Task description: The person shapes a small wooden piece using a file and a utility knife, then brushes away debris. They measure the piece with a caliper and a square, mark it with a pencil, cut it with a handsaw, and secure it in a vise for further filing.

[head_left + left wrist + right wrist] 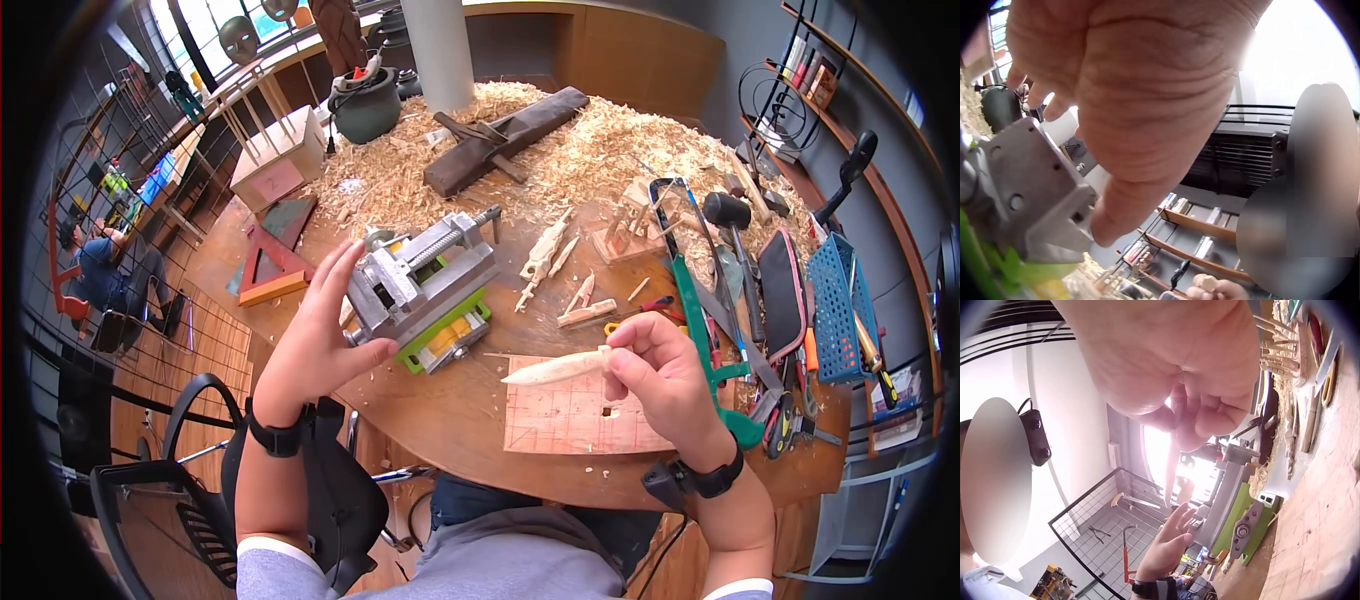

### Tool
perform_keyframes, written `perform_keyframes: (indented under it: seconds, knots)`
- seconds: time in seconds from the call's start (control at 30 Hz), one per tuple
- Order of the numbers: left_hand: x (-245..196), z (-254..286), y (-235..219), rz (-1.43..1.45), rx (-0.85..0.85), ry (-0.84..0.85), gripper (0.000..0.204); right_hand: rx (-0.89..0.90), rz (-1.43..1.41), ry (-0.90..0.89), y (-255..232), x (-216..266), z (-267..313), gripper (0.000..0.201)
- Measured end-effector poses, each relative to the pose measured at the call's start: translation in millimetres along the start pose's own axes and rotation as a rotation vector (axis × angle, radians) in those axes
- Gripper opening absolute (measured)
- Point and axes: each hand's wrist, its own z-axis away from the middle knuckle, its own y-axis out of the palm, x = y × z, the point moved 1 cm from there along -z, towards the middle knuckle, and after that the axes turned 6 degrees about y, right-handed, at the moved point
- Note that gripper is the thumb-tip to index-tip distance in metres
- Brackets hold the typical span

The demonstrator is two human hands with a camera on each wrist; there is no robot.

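In the head view my right hand (655, 375) pinches a pale carved wooden blade-shaped piece (560, 371) by its narrow end, the point aimed left. It is held over a flat wooden board (540, 420) marked with red lines and a small square hole. My left hand (320, 340) has its fingers extended beside a grey metal vise (425, 270) on a green and yellow base (445, 335). The left thumb lies right at the vise's near side, as the left wrist view shows the thumb (1105, 228) against the metal block (1035, 187).
Carved wooden pieces (545, 252) lie behind the board. A green-handled saw (695, 320), a black mallet (727, 210) and a blue basket (840, 310) stand at right. Wood shavings (610, 140) heap at the back around a dark beam (460, 172). A red set square (268, 262) lies left.
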Motion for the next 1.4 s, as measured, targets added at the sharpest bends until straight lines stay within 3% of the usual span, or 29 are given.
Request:
perform_keyframes:
  seconds: [0.03,0.13,0.3,0.57,0.8,0.9,1.27,1.4]
  knots:
    - [11,0,4,0.221,0.010,-0.085,0.088,-0.002,0.000,-0.003,3,-1,-2,0.012]
    - [14,0,5,0.252,-0.003,-0.195,0.089,-0.044,0.022,0.014,9,-2,-2,0.013]
    - [-5,3,15,0.032,-0.066,-0.162,0.076,-0.029,0.018,-0.033,14,-9,-2,0.015]
    - [-32,15,31,-0.067,-0.130,-0.160,0.086,-0.020,0.185,-0.116,37,-23,-17,0.014]
    - [-20,25,22,0.224,-0.079,-0.193,0.063,-0.041,0.303,-0.295,71,-34,-42,0.012]
    - [5,27,23,0.659,-0.111,-0.259,0.039,-0.039,0.367,-0.320,79,-33,-53,0.012]
    - [27,17,21,0.765,-0.078,-0.219,0.019,-0.003,0.434,-0.300,100,-34,-70,0.013]
    - [30,17,22,0.883,-0.090,-0.249,0.016,-0.004,0.333,-0.250,100,-39,-70,0.014]
